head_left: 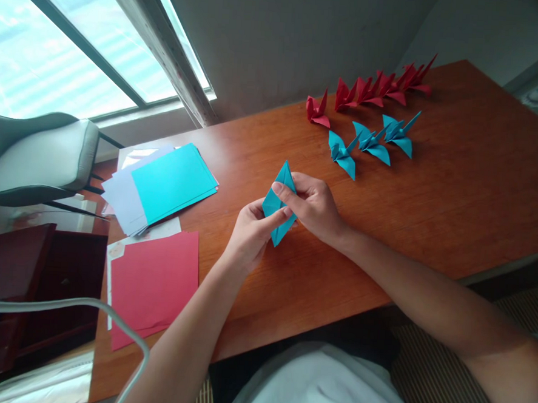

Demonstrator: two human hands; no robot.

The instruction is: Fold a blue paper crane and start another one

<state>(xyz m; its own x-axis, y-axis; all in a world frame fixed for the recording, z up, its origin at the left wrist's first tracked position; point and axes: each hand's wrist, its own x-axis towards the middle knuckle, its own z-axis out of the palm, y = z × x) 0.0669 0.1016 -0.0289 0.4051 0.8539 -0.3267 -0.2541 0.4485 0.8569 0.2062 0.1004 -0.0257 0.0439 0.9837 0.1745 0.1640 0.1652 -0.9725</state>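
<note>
Daylight pours in from the window (69, 43) at ten o'clock, blown out to white glare. The table (456, 195) is evenly lit with soft shadows, and the frame's edges bend with wide-angle distortion.

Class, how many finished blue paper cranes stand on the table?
3, in a row beside the red cranes: left crane, middle crane, right crane. Left hand and right hand hold an unfinished fold.

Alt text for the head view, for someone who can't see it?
A person's left hand and right hand hold a partly folded blue paper over a wooden table. Behind sit three blue cranes and a row of red cranes; sheets lie left.
</note>
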